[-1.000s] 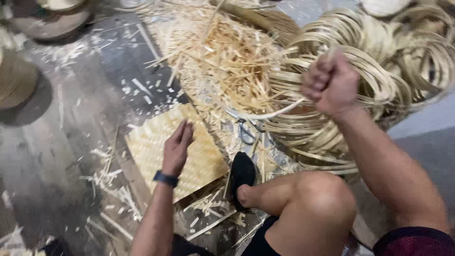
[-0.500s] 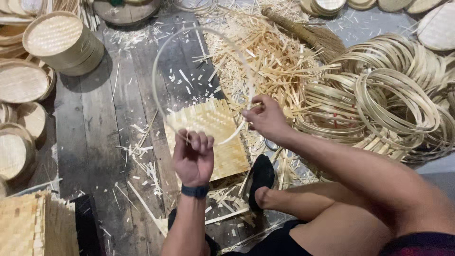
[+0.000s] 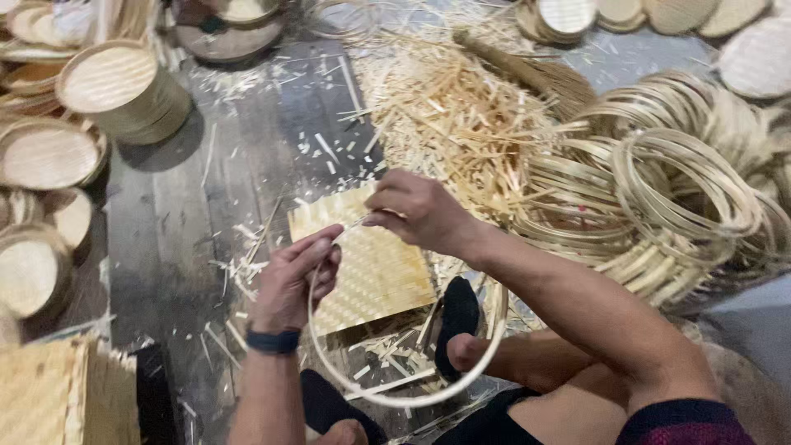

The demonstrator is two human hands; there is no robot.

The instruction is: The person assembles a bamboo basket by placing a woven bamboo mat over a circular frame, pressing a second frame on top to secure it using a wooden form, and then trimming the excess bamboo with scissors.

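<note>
A: Bamboo ring, where is it, and what surrounds it?

B: Around you, the largest thing is the dark plank floor, littered with pale shavings. To your right lies a big heap of bamboo hoops. Ahead is a pile of bamboo splints. To your left stand stacked round woven trays.

A: And closer in?

B: A square woven bamboo mat lies flat on the floor under your hands. The ring hangs over it, looping down toward your foot in a black slipper.

A: What are your hands doing?

B: Your left hand, with a dark wristband, is closed around the ring's left side. Your right hand pinches the ring's top end just above the mat. The two hands sit near each other, not touching.
</note>
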